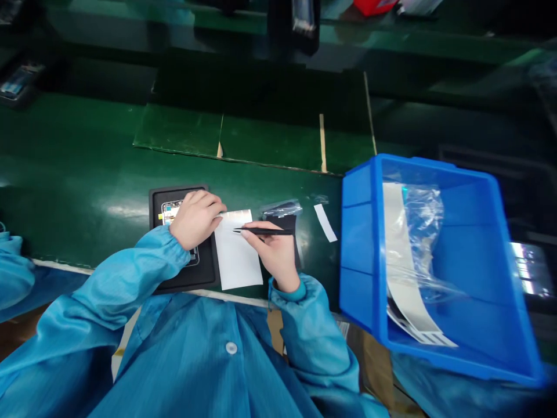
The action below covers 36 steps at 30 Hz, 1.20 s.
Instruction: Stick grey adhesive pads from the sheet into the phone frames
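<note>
- Right hand (278, 253) grips black tweezers (272, 231), tips over a white sheet (239, 261) beside the green bench's (108, 174) near edge.
- Left hand (196, 217) at the sheet's far-left corner; cannot tell if gripping.
- Left of the sheet, a black tray (187, 283) holds an opened phone (171, 210).

Tray (209, 268) left of sheet (239, 258), bin (357, 244) right.

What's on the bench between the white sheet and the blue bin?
Head view, from white sheet to blue bin: right hand with black tweezers, a dark piece, clear plastic, then a white strip.
</note>
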Each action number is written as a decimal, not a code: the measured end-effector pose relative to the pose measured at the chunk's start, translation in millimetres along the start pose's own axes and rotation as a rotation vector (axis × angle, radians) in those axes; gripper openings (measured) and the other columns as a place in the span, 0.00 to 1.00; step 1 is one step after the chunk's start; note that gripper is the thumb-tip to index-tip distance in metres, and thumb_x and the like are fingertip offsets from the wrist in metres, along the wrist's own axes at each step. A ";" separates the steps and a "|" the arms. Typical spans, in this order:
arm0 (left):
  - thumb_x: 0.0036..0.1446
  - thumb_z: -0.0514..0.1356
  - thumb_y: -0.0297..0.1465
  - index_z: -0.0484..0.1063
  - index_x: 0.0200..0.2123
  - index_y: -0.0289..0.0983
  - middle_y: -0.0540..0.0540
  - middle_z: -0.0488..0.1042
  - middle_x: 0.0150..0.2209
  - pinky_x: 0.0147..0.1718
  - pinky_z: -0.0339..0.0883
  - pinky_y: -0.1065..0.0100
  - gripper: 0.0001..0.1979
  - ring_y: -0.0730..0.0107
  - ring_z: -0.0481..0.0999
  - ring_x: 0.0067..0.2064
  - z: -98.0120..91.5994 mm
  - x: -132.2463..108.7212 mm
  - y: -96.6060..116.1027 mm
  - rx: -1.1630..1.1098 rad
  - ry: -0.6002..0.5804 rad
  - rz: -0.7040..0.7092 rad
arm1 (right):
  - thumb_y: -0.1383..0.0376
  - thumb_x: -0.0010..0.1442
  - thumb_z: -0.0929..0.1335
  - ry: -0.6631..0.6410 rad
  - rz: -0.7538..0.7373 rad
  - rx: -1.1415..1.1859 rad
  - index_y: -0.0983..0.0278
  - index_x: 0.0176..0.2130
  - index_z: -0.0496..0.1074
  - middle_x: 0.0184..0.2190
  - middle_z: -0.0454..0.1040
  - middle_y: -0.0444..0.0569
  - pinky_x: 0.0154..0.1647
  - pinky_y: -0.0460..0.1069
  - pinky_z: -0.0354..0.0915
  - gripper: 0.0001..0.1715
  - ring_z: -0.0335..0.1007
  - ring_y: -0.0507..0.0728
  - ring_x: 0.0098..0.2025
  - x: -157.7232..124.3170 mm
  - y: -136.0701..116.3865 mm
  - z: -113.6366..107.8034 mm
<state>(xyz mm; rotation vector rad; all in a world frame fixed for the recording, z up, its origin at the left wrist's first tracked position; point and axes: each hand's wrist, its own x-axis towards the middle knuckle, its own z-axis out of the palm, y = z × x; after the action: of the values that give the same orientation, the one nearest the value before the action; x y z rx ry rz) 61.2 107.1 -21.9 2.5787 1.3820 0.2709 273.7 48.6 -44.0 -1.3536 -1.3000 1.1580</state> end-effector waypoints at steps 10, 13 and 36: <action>0.58 0.56 0.22 0.79 0.47 0.36 0.41 0.79 0.49 0.59 0.59 0.46 0.16 0.49 0.69 0.59 20.6 -23.1 1.4 0.043 0.022 0.077 | 0.59 0.59 0.74 -0.006 -0.129 -0.205 0.59 0.38 0.81 0.39 0.83 0.49 0.45 0.54 0.77 0.08 0.81 0.58 0.39 15.0 24.3 30.2; 0.58 0.56 0.22 0.79 0.47 0.35 0.40 0.79 0.48 0.59 0.60 0.46 0.16 0.48 0.69 0.59 22.3 -24.0 3.2 0.040 0.045 0.074 | 0.58 0.59 0.74 -0.002 -0.104 -0.237 0.59 0.39 0.81 0.40 0.83 0.49 0.45 0.54 0.77 0.10 0.81 0.58 0.39 15.0 28.3 29.3; 0.60 0.56 0.24 0.78 0.45 0.34 0.40 0.79 0.47 0.58 0.60 0.49 0.13 0.49 0.69 0.60 24.7 -24.7 2.4 0.029 0.045 0.076 | 0.60 0.57 0.76 0.030 -0.031 -0.215 0.60 0.37 0.82 0.37 0.84 0.48 0.47 0.54 0.76 0.07 0.81 0.59 0.39 14.6 26.4 31.0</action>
<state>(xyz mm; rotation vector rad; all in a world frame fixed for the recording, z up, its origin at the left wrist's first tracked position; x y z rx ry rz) 55.9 82.9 -46.7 2.6682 1.3139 0.3257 247.2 62.2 -75.5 -1.4936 -1.4506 0.9946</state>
